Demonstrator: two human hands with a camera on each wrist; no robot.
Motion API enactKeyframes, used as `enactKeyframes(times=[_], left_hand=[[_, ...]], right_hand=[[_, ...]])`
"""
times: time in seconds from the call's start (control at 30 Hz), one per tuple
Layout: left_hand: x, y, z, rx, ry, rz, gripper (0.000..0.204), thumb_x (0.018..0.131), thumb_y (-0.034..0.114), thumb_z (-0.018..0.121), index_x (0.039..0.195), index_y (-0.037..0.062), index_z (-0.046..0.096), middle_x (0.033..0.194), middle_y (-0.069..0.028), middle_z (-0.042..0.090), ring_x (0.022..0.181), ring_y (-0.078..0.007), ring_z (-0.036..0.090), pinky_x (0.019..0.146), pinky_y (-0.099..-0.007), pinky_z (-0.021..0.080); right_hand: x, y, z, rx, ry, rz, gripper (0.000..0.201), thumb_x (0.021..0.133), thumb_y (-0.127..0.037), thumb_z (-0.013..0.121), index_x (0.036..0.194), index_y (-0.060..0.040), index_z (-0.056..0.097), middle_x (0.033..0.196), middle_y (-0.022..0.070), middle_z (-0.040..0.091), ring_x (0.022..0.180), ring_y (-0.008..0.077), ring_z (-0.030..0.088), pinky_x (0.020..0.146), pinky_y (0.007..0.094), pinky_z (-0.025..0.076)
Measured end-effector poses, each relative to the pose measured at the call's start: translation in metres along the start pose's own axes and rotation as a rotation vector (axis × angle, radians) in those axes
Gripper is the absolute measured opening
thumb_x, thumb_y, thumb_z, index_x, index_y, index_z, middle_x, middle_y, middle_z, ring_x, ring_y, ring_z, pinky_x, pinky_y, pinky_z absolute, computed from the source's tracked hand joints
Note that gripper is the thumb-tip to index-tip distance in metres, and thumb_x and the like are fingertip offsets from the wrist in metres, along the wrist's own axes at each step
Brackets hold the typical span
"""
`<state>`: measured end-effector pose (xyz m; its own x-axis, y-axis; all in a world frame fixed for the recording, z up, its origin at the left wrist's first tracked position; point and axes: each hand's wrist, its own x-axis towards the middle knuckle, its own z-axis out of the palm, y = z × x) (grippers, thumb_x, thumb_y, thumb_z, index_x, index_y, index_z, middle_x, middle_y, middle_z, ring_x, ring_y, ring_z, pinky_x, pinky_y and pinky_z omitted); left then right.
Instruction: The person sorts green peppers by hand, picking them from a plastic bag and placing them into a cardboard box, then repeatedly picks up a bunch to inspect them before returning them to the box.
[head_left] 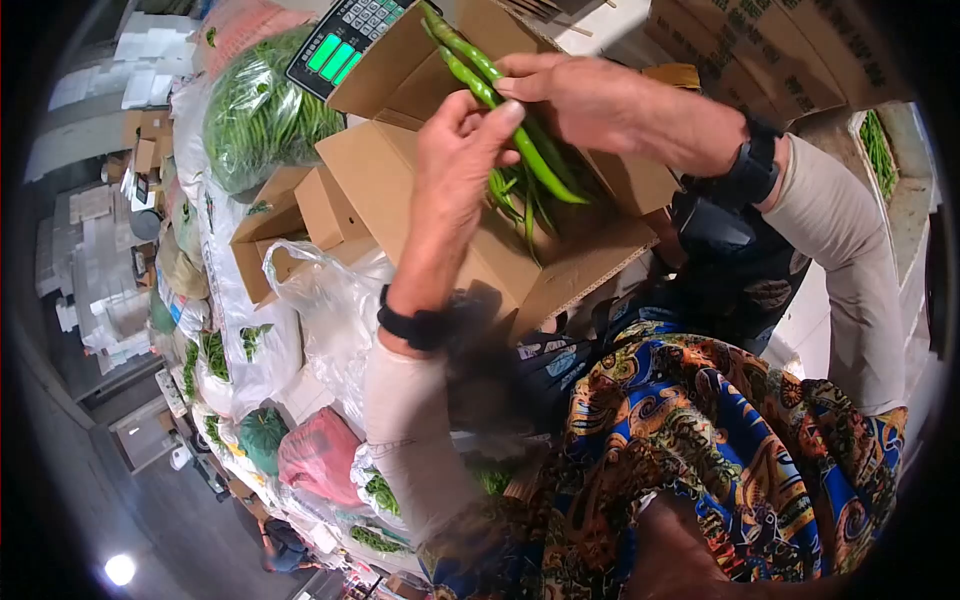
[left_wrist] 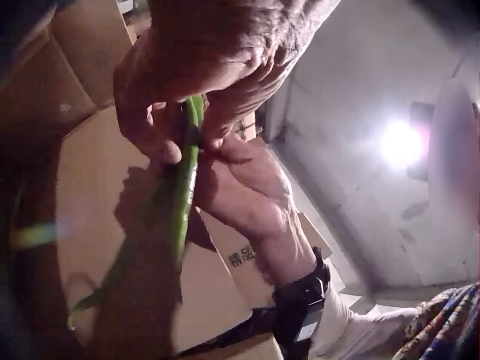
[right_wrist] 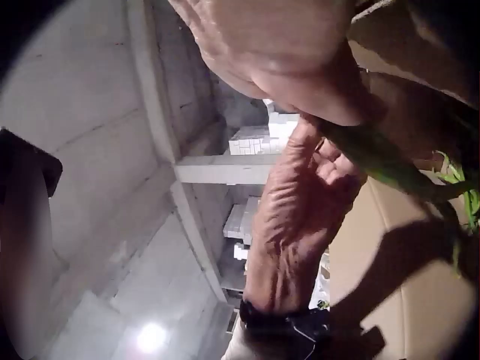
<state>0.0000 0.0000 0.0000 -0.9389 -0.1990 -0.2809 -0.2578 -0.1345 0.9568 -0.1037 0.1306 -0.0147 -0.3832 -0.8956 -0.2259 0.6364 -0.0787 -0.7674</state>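
Long green chili peppers (head_left: 545, 170) lie between my two hands, above an open cardboard box (head_left: 365, 185). With thumb and curled fingers, my left hand (head_left: 455, 155) grips them around the middle. My right hand (head_left: 610, 105) pinches them from the other side, its thumb close to the left thumb. In the left wrist view one chili pepper (left_wrist: 184, 202) hangs down past the fingers. The right wrist view shows a dark green pepper (right_wrist: 390, 169) coming out below the right hand (right_wrist: 285, 56). More thin green peppers (head_left: 505, 195) are inside the box, partly hidden by the held ones.
A digital scale (head_left: 340, 55) with lit green displays stands behind the box. Beside it sits a clear bag full of green produce (head_left: 265, 115). A smaller open carton (head_left: 335, 215) and a crumpled plastic bag (head_left: 330, 300) lie left of the box.
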Motion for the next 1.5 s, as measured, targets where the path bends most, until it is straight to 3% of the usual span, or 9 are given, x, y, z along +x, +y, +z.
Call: enactKeyframes(times=[0.43,0.57,0.67,0.87,0.93,1.2,1.23,1.33,1.5], left_hand=[[0.026,-0.056,-0.044,0.446,0.193,-0.395,0.021,0.079,0.016,0.069,0.092,0.0023,0.061,0.074,-0.0019,0.059,0.062,-0.0086,0.056,0.052,-0.0206,0.049],[0.082,-0.094,-0.073,1.105,0.147,-0.162,0.037,0.079,0.027,0.064,0.101,-0.0023,0.061,0.097,-0.0228,0.064,0.092,-0.0319,0.063,0.079,-0.0398,0.051],[0.114,-0.075,-0.048,1.120,0.070,-0.244,0.044,0.078,0.031,0.061,0.104,-0.0044,0.061,0.106,-0.0264,0.061,0.106,-0.0391,0.056,0.092,-0.0430,0.044],[0.219,-0.244,-0.079,0.421,0.290,-0.149,0.043,0.074,0.025,0.062,0.107,-0.0033,0.060,0.110,-0.0262,0.060,0.109,-0.0373,0.056,0.089,-0.0426,0.047],[0.195,-0.210,-0.047,0.788,0.426,-0.223,0.046,0.074,0.025,0.063,0.109,-0.0037,0.059,0.110,-0.0254,0.061,0.104,-0.0357,0.060,0.086,-0.0413,0.048],[0.196,-0.196,-0.083,0.272,0.253,-0.163,0.024,0.072,0.003,0.050,0.091,-0.0044,0.063,0.083,-0.0130,0.063,0.075,-0.0256,0.060,0.063,-0.0330,0.049],[0.194,-0.181,-0.077,0.295,0.329,0.120,0.014,0.073,0.002,0.054,0.082,-0.0013,0.064,0.073,-0.0069,0.059,0.065,-0.0200,0.056,0.055,-0.0311,0.048],[0.149,-0.101,-0.064,0.228,0.200,-0.180,0.013,0.075,0.005,0.064,0.087,0.0035,0.067,0.080,-0.0039,0.064,0.071,-0.0123,0.061,0.060,-0.0268,0.052],[0.115,-0.052,-0.067,0.258,0.275,-0.013,0.013,0.080,0.009,0.066,0.091,0.0021,0.066,0.083,-0.0055,0.066,0.074,-0.0133,0.063,0.063,-0.0252,0.055]], right_hand=[[-0.027,-0.061,-0.031,0.066,-0.066,-0.064,0.025,0.094,-0.014,0.053,0.114,0.0004,0.053,0.102,0.0122,0.063,0.094,0.0214,0.060,0.082,0.0330,0.048],[-0.036,-0.077,-0.010,-0.031,0.152,0.027,0.020,0.094,-0.014,0.053,0.106,0.0001,0.058,0.095,0.0096,0.064,0.082,0.0180,0.061,0.073,0.0271,0.050],[-0.040,-0.081,-0.005,-0.071,0.163,0.136,0.021,0.094,-0.016,0.054,0.108,-0.0009,0.057,0.097,0.0074,0.063,0.084,0.0154,0.060,0.075,0.0252,0.048],[-0.055,-0.087,-0.006,-0.163,0.085,0.102,0.027,0.095,-0.020,0.052,0.112,0.0006,0.055,0.098,0.0053,0.061,0.087,0.0125,0.056,0.079,0.0234,0.046],[-0.055,-0.084,-0.007,-0.176,0.031,0.064,0.026,0.095,-0.019,0.052,0.112,0.0011,0.055,0.099,0.0056,0.061,0.087,0.0123,0.057,0.078,0.0232,0.047],[-0.049,-0.078,-0.009,-0.105,-0.022,0.050,0.025,0.096,-0.017,0.050,0.112,0.0008,0.056,0.095,0.0047,0.062,0.086,0.0111,0.058,0.079,0.0228,0.048],[-0.047,-0.078,-0.010,-0.164,-0.003,0.075,0.025,0.096,-0.017,0.050,0.112,0.0005,0.057,0.094,0.0044,0.062,0.086,0.0111,0.058,0.079,0.0228,0.048],[-0.047,-0.078,-0.009,-0.257,0.020,0.106,0.025,0.096,-0.018,0.050,0.112,-0.0003,0.057,0.094,0.0038,0.062,0.086,0.0111,0.058,0.079,0.0227,0.048],[-0.055,-0.083,-0.002,-0.266,0.002,0.052,0.025,0.097,-0.019,0.048,0.112,-0.0014,0.058,0.094,0.0031,0.061,0.085,0.0108,0.057,0.078,0.0231,0.048]])
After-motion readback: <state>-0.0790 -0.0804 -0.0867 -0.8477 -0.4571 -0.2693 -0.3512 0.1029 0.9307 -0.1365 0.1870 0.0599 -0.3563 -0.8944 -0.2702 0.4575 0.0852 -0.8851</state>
